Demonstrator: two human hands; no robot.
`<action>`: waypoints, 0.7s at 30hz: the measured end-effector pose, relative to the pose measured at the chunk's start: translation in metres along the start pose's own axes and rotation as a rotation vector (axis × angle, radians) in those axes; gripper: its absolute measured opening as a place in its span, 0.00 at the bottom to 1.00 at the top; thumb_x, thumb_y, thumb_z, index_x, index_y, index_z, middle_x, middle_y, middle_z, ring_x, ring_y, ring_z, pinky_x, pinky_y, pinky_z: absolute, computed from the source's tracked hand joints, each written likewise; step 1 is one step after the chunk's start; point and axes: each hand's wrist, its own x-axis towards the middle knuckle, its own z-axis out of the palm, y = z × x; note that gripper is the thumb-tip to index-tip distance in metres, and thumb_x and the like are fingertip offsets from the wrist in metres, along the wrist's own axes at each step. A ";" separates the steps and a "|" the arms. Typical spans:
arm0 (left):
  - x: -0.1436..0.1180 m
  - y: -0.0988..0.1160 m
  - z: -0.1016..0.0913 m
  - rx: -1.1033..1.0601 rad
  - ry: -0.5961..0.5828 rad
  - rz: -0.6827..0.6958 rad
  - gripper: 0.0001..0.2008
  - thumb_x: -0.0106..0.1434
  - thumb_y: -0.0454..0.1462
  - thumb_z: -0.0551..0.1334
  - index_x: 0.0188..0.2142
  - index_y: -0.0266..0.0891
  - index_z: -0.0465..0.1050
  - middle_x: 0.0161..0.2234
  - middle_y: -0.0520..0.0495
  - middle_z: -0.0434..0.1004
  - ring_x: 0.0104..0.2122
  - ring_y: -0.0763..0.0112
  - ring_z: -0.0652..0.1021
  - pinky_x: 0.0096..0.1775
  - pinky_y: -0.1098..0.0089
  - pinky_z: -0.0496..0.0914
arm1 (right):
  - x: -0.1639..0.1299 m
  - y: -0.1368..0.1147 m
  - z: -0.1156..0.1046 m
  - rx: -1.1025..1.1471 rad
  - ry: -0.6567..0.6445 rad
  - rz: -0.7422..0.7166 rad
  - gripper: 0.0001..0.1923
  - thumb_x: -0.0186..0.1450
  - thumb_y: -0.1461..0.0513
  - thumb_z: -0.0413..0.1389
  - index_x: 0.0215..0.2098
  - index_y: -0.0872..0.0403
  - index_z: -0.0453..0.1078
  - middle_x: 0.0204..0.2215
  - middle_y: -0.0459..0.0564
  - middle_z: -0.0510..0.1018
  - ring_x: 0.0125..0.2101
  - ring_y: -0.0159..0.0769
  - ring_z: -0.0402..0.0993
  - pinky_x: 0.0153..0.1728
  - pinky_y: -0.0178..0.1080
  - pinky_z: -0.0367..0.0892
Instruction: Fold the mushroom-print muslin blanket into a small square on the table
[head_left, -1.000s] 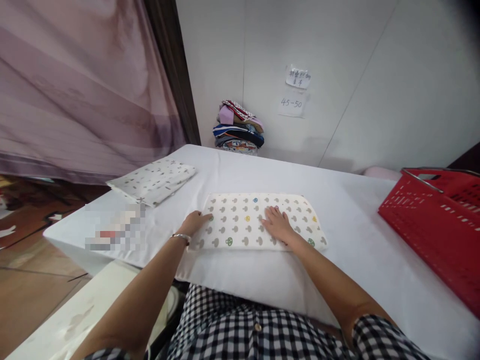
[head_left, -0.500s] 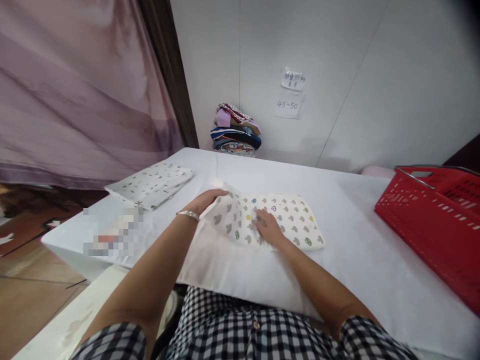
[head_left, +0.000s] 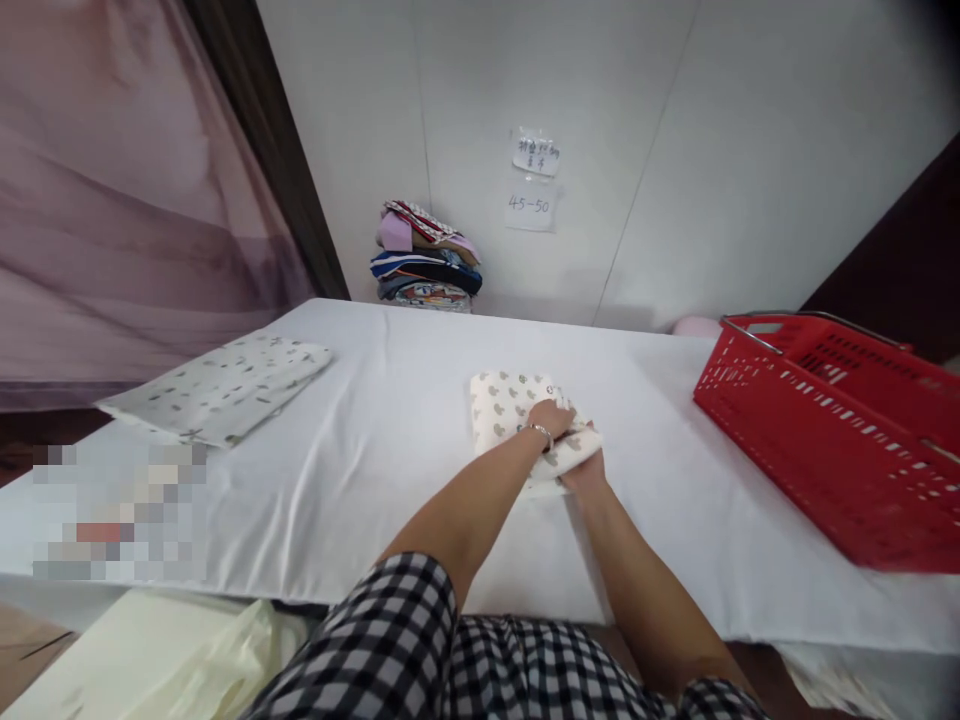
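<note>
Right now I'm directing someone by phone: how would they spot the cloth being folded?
On the white table, left of the red basket, lies a small folded cloth under both hands. It carries grey mushroom-like prints, unlike the larger cloth with finer marks at the table's left end.

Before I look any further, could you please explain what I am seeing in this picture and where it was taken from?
The view comes from a camera worn on a person's head, looking forward and down, so the two bare arms reaching in from the bottom are that person's own. No machine is involved. The left hand, with a bracelet at the wrist, and the right hand both rest on a small folded patterned cloth, pressing it onto a table covered by a white sheet. Another folded cloth lies at the far left, a red basket stands on the right, and a stack of clothes sits against the wall under two paper notes.
</note>
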 end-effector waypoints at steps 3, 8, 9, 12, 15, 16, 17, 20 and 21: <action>-0.004 -0.008 0.010 0.035 0.052 -0.053 0.19 0.56 0.43 0.57 0.42 0.30 0.69 0.44 0.26 0.73 0.45 0.51 0.74 0.43 0.59 0.66 | -0.002 0.005 -0.007 -0.241 -0.052 0.020 0.37 0.66 0.46 0.25 0.55 0.56 0.62 0.49 0.56 0.73 0.50 0.49 0.66 0.48 0.46 0.64; -0.022 -0.017 -0.015 0.013 -0.024 0.034 0.21 0.61 0.51 0.51 0.36 0.36 0.71 0.33 0.40 0.78 0.31 0.66 0.77 0.34 0.68 0.69 | -0.003 -0.001 -0.012 -0.532 -0.146 -0.062 0.39 0.66 0.49 0.17 0.64 0.58 0.49 0.51 0.57 0.72 0.52 0.48 0.65 0.50 0.49 0.60; -0.030 -0.023 -0.024 0.043 0.009 0.091 0.20 0.61 0.50 0.52 0.35 0.37 0.71 0.34 0.42 0.78 0.31 0.66 0.76 0.35 0.68 0.69 | -0.002 -0.005 -0.015 -0.587 -0.171 -0.062 0.40 0.65 0.50 0.15 0.65 0.57 0.47 0.50 0.57 0.72 0.52 0.47 0.66 0.50 0.49 0.61; -0.059 -0.048 -0.045 0.157 0.185 0.220 0.18 0.62 0.50 0.52 0.39 0.40 0.72 0.39 0.46 0.77 0.37 0.65 0.76 0.41 0.66 0.69 | 0.000 -0.020 -0.028 -0.669 -0.228 0.032 0.43 0.64 0.47 0.15 0.63 0.59 0.52 0.47 0.58 0.74 0.48 0.46 0.71 0.48 0.47 0.63; -0.086 -0.079 -0.051 0.225 0.338 0.277 0.20 0.63 0.48 0.52 0.45 0.39 0.71 0.49 0.43 0.72 0.48 0.63 0.72 0.52 0.63 0.64 | 0.006 -0.037 -0.039 -0.651 -0.228 0.161 0.40 0.66 0.43 0.28 0.58 0.60 0.61 0.44 0.60 0.76 0.43 0.46 0.74 0.44 0.45 0.67; -0.092 -0.088 -0.049 0.249 0.371 0.297 0.20 0.64 0.48 0.52 0.47 0.39 0.70 0.52 0.42 0.70 0.52 0.62 0.69 0.55 0.62 0.61 | 0.009 -0.043 -0.041 -0.625 -0.222 0.184 0.36 0.66 0.43 0.35 0.56 0.60 0.63 0.43 0.60 0.77 0.42 0.46 0.75 0.43 0.45 0.67; -0.096 -0.095 -0.046 0.273 0.389 0.312 0.20 0.64 0.47 0.52 0.48 0.38 0.69 0.54 0.42 0.68 0.56 0.61 0.66 0.58 0.60 0.57 | 0.011 -0.047 -0.042 -0.600 -0.215 0.197 0.33 0.65 0.45 0.42 0.54 0.60 0.65 0.42 0.59 0.77 0.41 0.45 0.75 0.43 0.44 0.68; -0.101 -0.104 -0.030 0.317 0.393 0.310 0.21 0.65 0.47 0.51 0.50 0.39 0.69 0.59 0.42 0.62 0.62 0.58 0.57 0.60 0.53 0.51 | 0.019 -0.057 -0.037 -0.688 -0.185 0.194 0.27 0.59 0.52 0.56 0.53 0.57 0.66 0.44 0.56 0.77 0.41 0.43 0.75 0.43 0.42 0.69; -0.101 -0.104 -0.026 0.320 0.387 0.300 0.21 0.65 0.48 0.50 0.50 0.39 0.69 0.59 0.42 0.62 0.62 0.58 0.55 0.60 0.51 0.51 | 0.021 -0.059 -0.034 -0.793 -0.157 0.175 0.27 0.57 0.54 0.58 0.53 0.55 0.67 0.45 0.55 0.77 0.42 0.42 0.74 0.44 0.42 0.68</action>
